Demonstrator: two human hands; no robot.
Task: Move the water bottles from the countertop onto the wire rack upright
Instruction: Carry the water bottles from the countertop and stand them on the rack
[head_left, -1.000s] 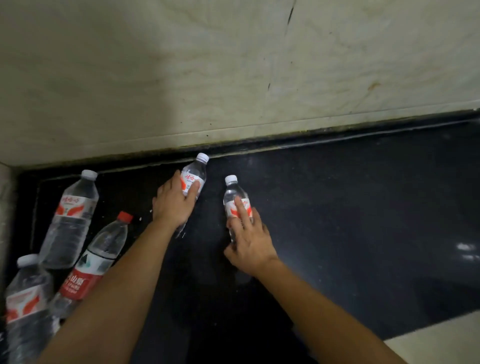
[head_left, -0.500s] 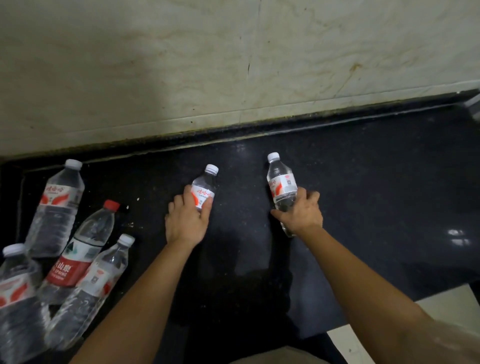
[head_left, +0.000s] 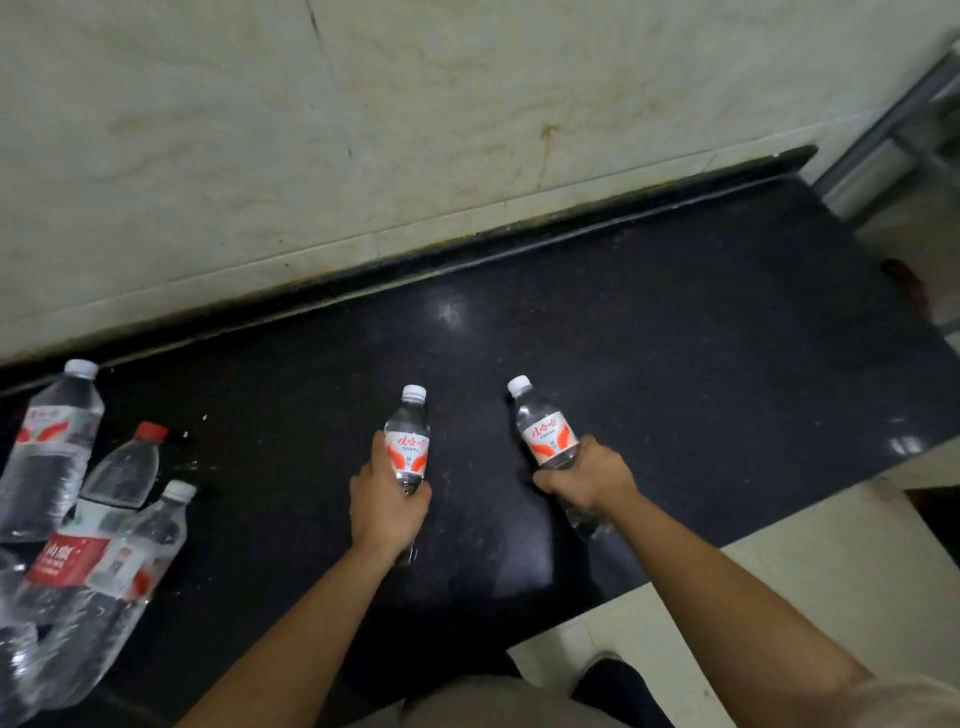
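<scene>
Both hands now hold small bottles lifted off the countertop (head_left: 675, 322) at frame center, left hand (head_left: 387, 501) wrapped round one bottle (head_left: 408, 441), right hand (head_left: 589, 480) round another (head_left: 545, 431); four remain lower left, rack unseen, carry presumably next.

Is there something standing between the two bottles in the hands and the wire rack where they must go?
The wire rack is not clearly in view, so the path cannot be judged. The left hand and right hand each hold a small bottle. The dark countertop to the right looks bare.
</scene>
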